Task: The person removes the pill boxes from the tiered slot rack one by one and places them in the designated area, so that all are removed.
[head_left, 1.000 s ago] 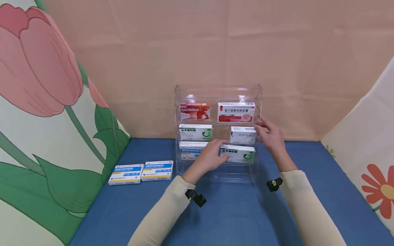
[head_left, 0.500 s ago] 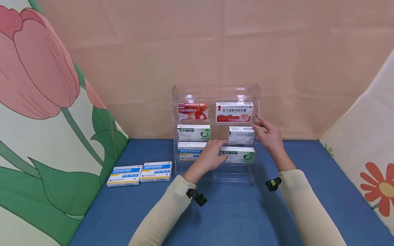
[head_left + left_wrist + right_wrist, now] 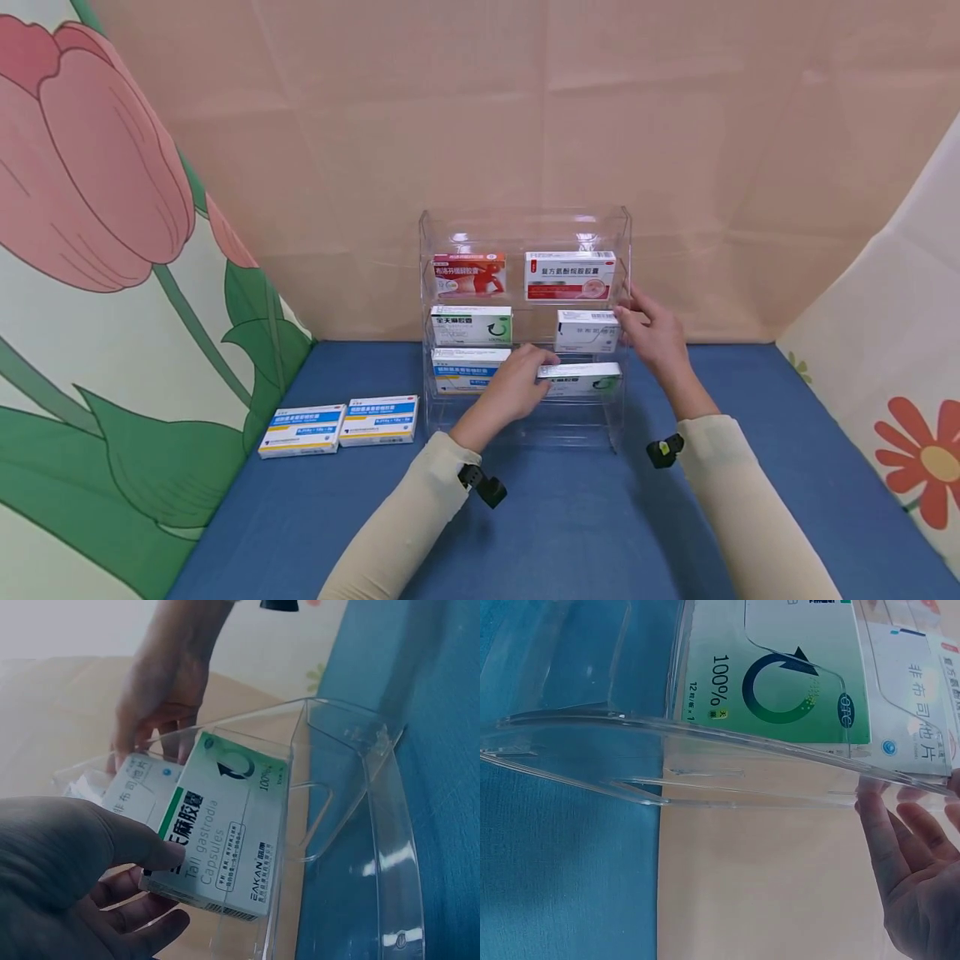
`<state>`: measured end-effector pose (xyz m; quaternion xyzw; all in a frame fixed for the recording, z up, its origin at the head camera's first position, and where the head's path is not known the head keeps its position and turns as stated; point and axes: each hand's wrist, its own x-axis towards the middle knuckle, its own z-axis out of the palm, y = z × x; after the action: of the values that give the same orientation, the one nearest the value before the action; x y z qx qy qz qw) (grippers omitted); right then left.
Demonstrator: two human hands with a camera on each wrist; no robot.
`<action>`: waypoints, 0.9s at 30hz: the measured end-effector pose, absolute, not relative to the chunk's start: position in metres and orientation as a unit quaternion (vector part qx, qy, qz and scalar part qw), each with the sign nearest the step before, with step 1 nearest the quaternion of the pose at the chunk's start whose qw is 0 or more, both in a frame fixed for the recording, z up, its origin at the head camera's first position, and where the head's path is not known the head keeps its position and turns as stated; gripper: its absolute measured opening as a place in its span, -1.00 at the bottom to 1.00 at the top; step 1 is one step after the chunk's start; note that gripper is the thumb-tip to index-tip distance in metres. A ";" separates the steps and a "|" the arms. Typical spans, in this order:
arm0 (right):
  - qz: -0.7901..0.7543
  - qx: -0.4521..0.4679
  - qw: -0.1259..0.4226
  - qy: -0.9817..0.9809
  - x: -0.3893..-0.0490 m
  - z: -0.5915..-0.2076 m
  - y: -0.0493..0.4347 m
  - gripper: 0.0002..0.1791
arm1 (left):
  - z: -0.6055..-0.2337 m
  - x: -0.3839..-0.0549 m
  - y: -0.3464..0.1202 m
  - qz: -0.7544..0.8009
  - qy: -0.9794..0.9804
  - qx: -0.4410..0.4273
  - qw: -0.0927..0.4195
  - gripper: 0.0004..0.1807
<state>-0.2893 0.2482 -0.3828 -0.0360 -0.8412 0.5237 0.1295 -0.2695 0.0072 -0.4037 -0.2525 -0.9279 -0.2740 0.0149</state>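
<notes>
Green-and-white box (image 3: 232,825) shows partly; the left hand (image 3: 517,383) obscures one end.

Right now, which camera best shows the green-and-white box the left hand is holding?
The left wrist view: the box looks big and readable, though the left hand covers some letters. The head view shows it small, print hard to read. The right wrist view shows only its arrow end, cut off at the top.

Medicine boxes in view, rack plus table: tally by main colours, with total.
Blue-and-white boxes: 3
Green-and-white boxes: 2
Red box: 1
White box with red band: 1
Mostly white box: 1
Total: 8 visible
</notes>
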 end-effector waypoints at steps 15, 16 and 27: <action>0.526 -0.032 0.133 -0.840 -0.287 -0.382 0.248 -0.33 | -0.401 -0.269 0.002 -0.319 -0.907 -0.273 0.033 -0.65; 0.525 -0.030 0.134 -0.840 -0.287 -0.382 0.248 -0.33 | -0.400 -0.269 0.001 -0.320 -0.906 -0.275 0.035 -0.65; 0.517 -0.025 0.144 -0.844 -0.288 -0.384 0.248 -0.34 | -0.382 -0.264 -0.013 -0.365 -0.879 -0.302 0.050 -0.68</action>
<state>-0.2884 0.2482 -0.3835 -0.0248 -0.8437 0.5166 0.1437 -0.2637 -0.0126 -0.3822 -0.3024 -0.8793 -0.3645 0.0505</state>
